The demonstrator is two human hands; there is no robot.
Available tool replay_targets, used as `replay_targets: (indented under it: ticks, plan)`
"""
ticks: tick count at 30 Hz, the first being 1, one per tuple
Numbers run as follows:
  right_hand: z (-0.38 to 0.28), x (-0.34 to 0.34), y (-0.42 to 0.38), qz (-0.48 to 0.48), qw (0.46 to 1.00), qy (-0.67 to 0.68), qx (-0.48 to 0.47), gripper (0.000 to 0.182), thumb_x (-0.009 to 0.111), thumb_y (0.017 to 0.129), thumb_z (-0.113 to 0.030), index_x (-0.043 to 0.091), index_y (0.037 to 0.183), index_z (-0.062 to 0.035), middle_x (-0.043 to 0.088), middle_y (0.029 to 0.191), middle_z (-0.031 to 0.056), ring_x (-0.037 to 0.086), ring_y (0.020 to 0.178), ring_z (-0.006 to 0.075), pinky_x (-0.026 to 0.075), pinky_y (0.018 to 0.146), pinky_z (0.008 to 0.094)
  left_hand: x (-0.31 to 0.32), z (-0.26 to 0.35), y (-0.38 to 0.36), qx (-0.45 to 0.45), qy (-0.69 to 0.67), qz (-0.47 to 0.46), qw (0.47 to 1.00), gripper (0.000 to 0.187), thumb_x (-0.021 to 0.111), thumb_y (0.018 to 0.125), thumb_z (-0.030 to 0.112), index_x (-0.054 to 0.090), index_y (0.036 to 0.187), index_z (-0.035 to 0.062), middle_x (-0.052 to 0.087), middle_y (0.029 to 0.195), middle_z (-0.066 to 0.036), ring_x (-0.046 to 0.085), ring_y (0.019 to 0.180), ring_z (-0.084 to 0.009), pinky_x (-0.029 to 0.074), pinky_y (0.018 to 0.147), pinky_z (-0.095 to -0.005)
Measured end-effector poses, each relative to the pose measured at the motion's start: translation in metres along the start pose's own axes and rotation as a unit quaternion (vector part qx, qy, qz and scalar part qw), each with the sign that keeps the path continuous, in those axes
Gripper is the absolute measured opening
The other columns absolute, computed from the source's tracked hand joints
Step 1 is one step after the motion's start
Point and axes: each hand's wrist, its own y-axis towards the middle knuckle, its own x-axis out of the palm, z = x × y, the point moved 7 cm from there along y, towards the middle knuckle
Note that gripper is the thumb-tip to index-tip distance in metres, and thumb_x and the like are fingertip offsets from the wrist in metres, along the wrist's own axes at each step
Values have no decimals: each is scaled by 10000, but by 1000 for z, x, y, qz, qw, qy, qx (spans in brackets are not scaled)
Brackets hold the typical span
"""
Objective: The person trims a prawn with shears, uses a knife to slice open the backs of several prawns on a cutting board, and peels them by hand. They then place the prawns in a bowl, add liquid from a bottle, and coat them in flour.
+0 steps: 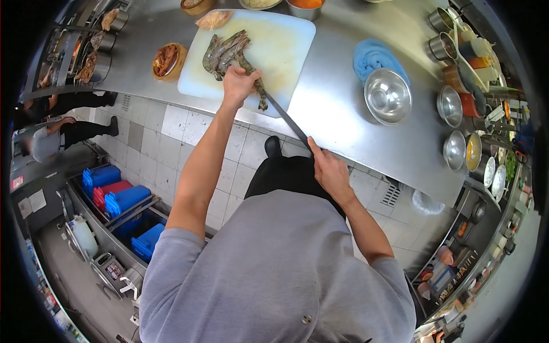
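A mottled grey-green piece of meat with skin (pixel 222 55), with a long thin limb pointing toward me, lies on the white cutting board (pixel 283 46). My left hand (pixel 237 88) is closed over the limb, near where it joins the wider part. In my right hand (pixel 330 174) is the handle of a long knife (pixel 287 119). The blade slants up to the left, its tip right beside the limb and close to my left fingers.
Left of the board stands a round container of browned food (pixel 169 62). A plastic-wrapped item (pixel 214 19) sits on its far corner. To the right are a blue towel (pixel 374 54) and a metal bowl (pixel 388 97). Two other people stand at far left, one in grey (pixel 47 143).
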Motion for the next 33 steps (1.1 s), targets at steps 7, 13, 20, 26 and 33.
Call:
replay_targets:
  ticks: [7,13,20,26,33]
  plan:
    - [20,-13,-8,26,995,98,17,584,647,890,-38,537,1444,-184,678,854,164,633,641,351,525,631,445,13,-10,0,-64,-196,-140,968,509,777,812,18,424,1179,16,595,968,-100,632,861,-192,597,717,-352]
    - [63,-21,-22,15,972,212,103,524,637,894,-38,571,1395,-175,655,745,100,593,583,186,488,579,319,18,-18,3,-58,-214,-63,973,546,749,748,-50,369,1133,21,631,1001,-174,672,837,-238,590,646,-346]
    - [96,-18,12,83,934,278,207,491,615,918,-44,499,1394,-16,574,669,64,486,576,114,427,568,277,16,-16,-3,-61,-203,-61,975,517,743,781,-18,390,1151,58,647,989,-128,643,841,-202,536,694,-337]
    - [55,-58,67,243,965,-98,-3,287,687,857,-99,665,1137,-40,647,984,172,611,903,320,493,822,432,16,-27,5,-87,-270,-105,953,483,736,793,-28,397,1117,85,668,988,-144,654,862,-216,537,709,-350]
    - [-61,0,173,127,968,185,-108,188,663,892,-86,706,1064,-24,596,1203,165,560,1129,357,478,972,416,16,-22,2,-86,-260,-115,955,448,718,821,-30,394,1115,66,656,1001,-154,669,880,-235,562,750,-376]
